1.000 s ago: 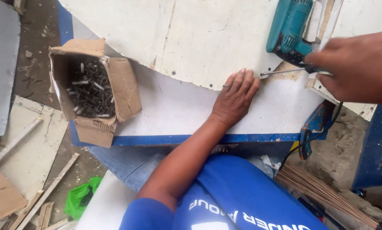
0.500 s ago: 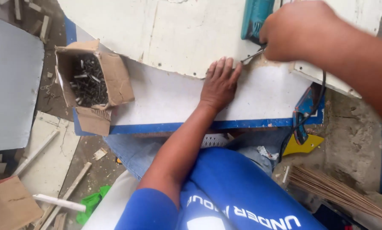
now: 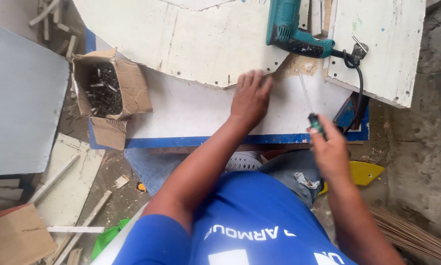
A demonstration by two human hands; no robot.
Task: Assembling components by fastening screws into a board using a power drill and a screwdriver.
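Back from the drill, the right hand now hovers over the desk's near edge, gripping a screwdriver.

Its fingers are closed around the dark handle, and the thin shaft points away toward the sawdust patch. Left hand lies open and flat, palm down, on the white curved board, fingertips at its edge. Beyond it the teal drill rests untouched on the boards, and an open cardboard box of screws sits at the desk's left corner.
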